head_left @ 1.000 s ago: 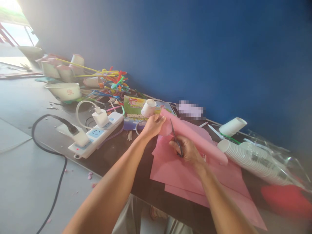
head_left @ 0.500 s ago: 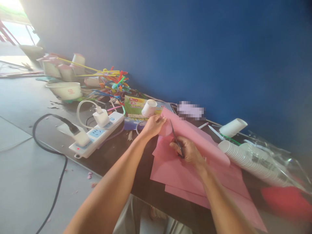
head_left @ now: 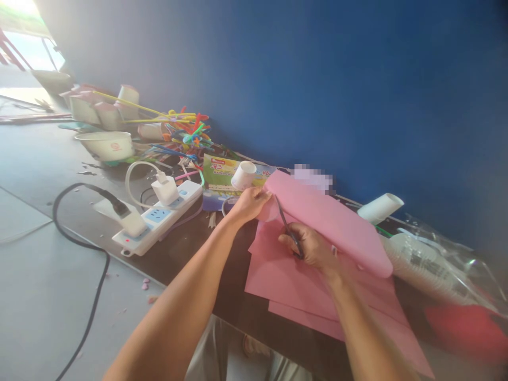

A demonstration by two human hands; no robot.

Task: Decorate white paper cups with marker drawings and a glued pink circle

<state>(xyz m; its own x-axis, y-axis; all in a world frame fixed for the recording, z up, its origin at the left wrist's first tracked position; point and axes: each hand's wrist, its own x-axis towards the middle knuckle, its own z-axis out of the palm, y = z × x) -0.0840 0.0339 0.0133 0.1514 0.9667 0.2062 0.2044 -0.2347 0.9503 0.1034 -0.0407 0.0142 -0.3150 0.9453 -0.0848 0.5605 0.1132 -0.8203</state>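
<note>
In the head view, my left hand (head_left: pixel 251 203) pinches the left end of a pink paper sheet (head_left: pixel 321 211), which is raised and curls away to the right. My right hand (head_left: pixel 311 244) is closed round the handles of dark scissors (head_left: pixel 286 225). Their blades point up and left, at the sheet's edge close to my left fingertips. Beneath both hands lie more pink sheets (head_left: pixel 293 280), overlapping on the dark tabletop (head_left: pixel 186 259). A white paper cup (head_left: pixel 243 175) stands just beyond my left hand, on a printed paper packet (head_left: pixel 222 168).
On the left lies a white power strip (head_left: pixel 159 217) with plugs and a black cable (head_left: pixel 101 286). Behind it are a bowl (head_left: pixel 105 146) and colourful pipe cleaners (head_left: pixel 194 129). At right are a tipped paper cup (head_left: pixel 381 208) and bagged stacked cups (head_left: pixel 420 259). A blue wall (head_left: pixel 337 95) rises behind.
The raised pink sheet has swung outward to the right and now covers the rim of the stacked cups. My right hand and the scissors have shifted slightly right.
</note>
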